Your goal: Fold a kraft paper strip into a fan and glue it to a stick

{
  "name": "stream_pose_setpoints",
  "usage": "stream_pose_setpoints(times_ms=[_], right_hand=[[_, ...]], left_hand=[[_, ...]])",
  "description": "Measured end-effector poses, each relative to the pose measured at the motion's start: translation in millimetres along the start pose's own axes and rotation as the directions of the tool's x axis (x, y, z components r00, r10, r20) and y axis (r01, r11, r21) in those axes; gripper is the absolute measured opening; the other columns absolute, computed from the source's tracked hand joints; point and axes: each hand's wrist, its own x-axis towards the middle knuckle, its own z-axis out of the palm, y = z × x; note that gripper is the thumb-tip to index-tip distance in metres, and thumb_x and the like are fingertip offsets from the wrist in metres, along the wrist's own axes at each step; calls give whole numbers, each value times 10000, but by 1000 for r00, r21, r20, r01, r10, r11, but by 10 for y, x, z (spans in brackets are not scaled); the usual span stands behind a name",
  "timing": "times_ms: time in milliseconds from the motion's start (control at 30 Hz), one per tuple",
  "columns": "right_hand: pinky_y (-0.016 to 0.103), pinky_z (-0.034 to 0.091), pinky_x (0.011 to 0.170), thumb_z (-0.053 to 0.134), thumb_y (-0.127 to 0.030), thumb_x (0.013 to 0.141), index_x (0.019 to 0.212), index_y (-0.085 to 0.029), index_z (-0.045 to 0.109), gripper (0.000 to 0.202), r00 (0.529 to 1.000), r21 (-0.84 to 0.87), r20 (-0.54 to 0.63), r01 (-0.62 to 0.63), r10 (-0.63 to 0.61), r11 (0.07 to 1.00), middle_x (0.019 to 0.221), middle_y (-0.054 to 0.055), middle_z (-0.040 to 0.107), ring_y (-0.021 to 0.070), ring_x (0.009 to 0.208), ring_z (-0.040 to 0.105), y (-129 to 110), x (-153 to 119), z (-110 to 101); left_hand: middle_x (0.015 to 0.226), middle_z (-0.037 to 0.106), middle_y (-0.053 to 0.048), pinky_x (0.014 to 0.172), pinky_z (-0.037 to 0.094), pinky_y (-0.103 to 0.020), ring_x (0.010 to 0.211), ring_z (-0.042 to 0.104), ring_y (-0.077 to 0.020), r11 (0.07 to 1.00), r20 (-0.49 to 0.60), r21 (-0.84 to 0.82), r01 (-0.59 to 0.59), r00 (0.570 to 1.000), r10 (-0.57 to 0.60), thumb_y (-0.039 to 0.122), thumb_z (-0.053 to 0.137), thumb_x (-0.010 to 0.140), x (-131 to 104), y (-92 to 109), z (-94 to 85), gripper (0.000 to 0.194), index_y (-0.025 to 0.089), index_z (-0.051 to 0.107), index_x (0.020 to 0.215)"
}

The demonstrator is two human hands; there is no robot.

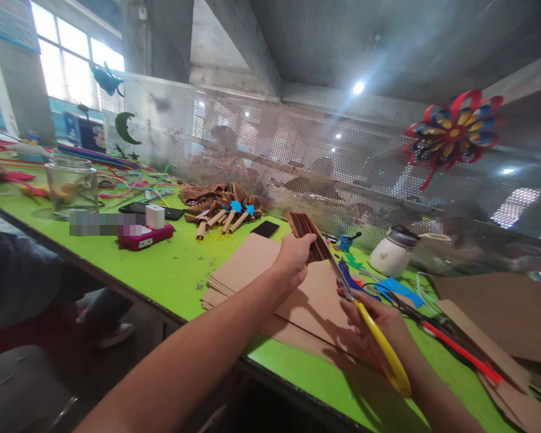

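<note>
In my left hand (294,257) is a pleated stack of brown paper (307,231), raised above the table with its folds pointing up and away. My right hand (379,319) grips yellow-handled scissors (381,349), whose blades reach up to the right edge of the folded paper. Whether the blades have cut into it I cannot tell. Beneath both hands lie stacked sheets of brown kraft paper (247,260) on the green table. Part of the scissors' handle is hidden by my right fingers.
Finished-looking brown paper fans with blue stars (232,210) lie further back. A glass jar (72,186), a magenta box (145,236) and a black phone (265,229) stand or lie leftward. A white kettle-like jug (393,251) and red-handled scissors (464,352) are at right. A perforated screen (270,138) borders the table.
</note>
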Motion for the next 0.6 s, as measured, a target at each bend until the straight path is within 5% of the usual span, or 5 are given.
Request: stream_pose_setpoints(times_ms=[600], right_hand=[[237,456,488,582,-530,721,1044,-141,661,512,1000,-94,2,-3,4,996,677,54,635,164,569,569,-150,15,-55]], left_hand=[[608,637,-65,671,541,-398,629,654,-199,999,84,29,33,996,-35,22,488,710,-66,-71,8,124,94,557,784]])
